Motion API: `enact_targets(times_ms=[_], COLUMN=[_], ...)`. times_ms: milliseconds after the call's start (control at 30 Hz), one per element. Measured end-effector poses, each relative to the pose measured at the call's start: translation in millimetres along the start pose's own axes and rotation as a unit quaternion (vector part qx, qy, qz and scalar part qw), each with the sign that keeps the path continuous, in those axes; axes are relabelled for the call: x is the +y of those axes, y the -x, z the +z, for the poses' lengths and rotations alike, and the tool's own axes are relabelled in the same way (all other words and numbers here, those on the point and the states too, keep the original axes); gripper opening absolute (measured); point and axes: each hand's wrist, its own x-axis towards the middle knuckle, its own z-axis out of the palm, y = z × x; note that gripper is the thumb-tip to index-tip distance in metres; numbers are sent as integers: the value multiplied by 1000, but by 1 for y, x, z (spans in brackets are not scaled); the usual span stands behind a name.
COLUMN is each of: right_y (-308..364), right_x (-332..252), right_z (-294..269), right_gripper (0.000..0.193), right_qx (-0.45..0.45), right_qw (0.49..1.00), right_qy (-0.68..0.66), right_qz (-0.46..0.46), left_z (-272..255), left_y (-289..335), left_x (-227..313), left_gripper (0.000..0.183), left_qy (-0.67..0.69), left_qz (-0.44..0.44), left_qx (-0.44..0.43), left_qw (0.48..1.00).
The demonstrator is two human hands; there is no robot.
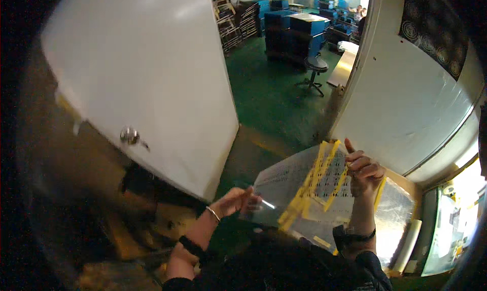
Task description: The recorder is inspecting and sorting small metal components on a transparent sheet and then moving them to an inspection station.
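A thin see-through plastic sheet (289, 175), printed with rows of small dark marks, is held up in front of me. Strips of yellow tape (306, 192) run across its right half. My left hand (236, 201) pinches the sheet's lower left edge between thumb and fingers. At the upper right, my right hand (364, 170) has its fingers curled over the sheet's edge, with one finger pointing up. A bangle and a dark band circle my left wrist and forearm. My head's dark outline hides the sheet's bottom edge.
A white door (152, 73) with a round knob (129, 135) stands ajar at left. Through the doorway are a black stool (316, 64), blue cabinets (289, 35), metal racks (236, 20) and distant people. A bright panel (393, 215) and a white roll (407, 246) are at right.
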Motion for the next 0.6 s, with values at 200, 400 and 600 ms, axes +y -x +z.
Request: enact_targets(times_ms=[200, 400, 600], right_y=[-51, -77, -103], right_x=[76, 111, 123], right_z=[20, 9, -7], right_gripper=[38, 24, 13], right_qx=[-38, 18, 51], right_qw=[998, 988, 959], right_qy=[54, 147, 277], right_qz=[0, 35, 20], left_z=[-29, -98, -116], left_y=[-39, -117, -205], left_x=[57, 115, 178], left_gripper=[63, 48, 37], left_qy=[137, 144, 158], left_qz=[-104, 20, -72], left_qx=[-119, -166, -162], left_qw=[978, 975, 971])
